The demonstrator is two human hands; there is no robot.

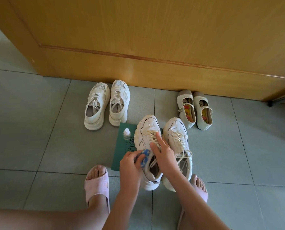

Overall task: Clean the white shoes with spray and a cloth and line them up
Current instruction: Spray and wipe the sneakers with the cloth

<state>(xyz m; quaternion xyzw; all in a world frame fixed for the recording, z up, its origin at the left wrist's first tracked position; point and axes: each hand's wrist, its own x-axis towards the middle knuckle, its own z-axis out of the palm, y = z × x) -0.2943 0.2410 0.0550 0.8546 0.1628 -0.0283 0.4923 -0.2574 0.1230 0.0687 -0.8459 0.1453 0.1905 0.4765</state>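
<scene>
Wiping step is in hand: left hand (130,165), fingers clenched round a crumpled blue cloth (145,155), rubs the white leather lace-up sneaker (145,128) on the green mat (121,151) while right hand (165,155) steadies it with outstretched fingers; next move likely calls for the matching sneaker (176,133) at its 3 o'clock.

The door (155,39) is varnished wood with a soft sheen; the floor (38,130) is smooth matt tile. The near sneakers (146,128) look like smooth leather, the far left sneakers (105,105) have mesh toes. Clear plastic spray bottle (126,133); soft blue cloth (145,153)
</scene>
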